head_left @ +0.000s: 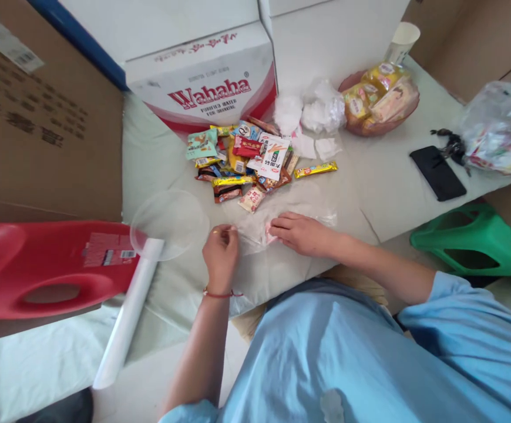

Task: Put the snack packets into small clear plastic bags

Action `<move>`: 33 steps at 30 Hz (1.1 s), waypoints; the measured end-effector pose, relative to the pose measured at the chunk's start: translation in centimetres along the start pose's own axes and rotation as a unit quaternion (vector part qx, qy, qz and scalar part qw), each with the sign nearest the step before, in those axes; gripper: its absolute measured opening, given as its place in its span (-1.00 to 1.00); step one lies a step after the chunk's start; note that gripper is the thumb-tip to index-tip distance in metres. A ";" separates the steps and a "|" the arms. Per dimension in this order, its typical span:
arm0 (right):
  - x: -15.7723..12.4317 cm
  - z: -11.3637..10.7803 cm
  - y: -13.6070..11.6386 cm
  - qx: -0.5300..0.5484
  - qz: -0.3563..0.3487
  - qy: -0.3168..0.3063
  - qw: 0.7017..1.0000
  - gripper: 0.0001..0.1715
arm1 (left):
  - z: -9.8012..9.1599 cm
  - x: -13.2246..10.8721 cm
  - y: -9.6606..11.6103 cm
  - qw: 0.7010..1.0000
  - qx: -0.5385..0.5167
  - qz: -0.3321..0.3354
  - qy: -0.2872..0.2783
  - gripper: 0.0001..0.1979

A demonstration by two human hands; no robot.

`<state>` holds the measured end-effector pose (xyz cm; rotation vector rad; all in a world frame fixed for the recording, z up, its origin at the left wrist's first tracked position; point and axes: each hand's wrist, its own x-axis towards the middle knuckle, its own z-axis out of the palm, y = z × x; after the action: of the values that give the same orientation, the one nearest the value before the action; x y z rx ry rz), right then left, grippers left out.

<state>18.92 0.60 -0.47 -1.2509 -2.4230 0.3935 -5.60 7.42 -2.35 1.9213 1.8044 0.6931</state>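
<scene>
Pinching the near-left edge of a clear, thin, flat plastic bag (pixel 251 229) between thumb and fingertips of the left hand (pixel 221 252), with the other fingers curled in. Wearing a thin red cord bracelet (pixel 218 293) on that wrist. With the right hand (pixel 302 233), palm down and fingers loosely extended together, touching a small pink-and-white packet (pixel 270 232) at the bag, just right of the left hand; cannot tell whether gripping it or only pressing, nor whether inside the bag or on top.

Just beyond both hands, 1 mixed heap of small, glossy, many-coloured snack packets (pixel 239 164), with 1 slim yellow packet (pixel 316 170) near its right side, beyond the right hand. Behind the heap, a white-and-red cardboard box (pixel 207 82) marked "Wahaha".

Farther out, beyond the right hand, a reddish-brown, see-through bowl (pixel 365 128) holding yellow and pale pink packs. Well to the right of that hand, a flat black rectangular object (pixel 438 173).

Left of the left hand, a clear round plastic disc (pixel 171 220), then a long white roll (pixel 127 317) and a red plastic stool (pixel 106 235).
</scene>
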 end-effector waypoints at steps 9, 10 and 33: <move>0.1 0.5 2.8 0.117 -0.035 0.002 0.992 -0.60 | 1.1 -7.1 4.9 0.912 -0.005 0.409 0.034 -0.55; 0.2 0.1 3.4 0.135 -0.028 0.002 0.990 -0.59 | 1.9 -6.8 5.1 0.920 0.002 0.391 0.009 -0.52; 8.1 -3.0 8.9 -0.016 0.211 -0.144 0.967 -0.75 | 3.5 -4.9 4.8 0.956 0.126 0.249 -0.095 -0.58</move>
<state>22.36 12.47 0.23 -1.8420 -2.3824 0.7007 0.16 2.30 -2.59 2.5565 1.3491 0.4168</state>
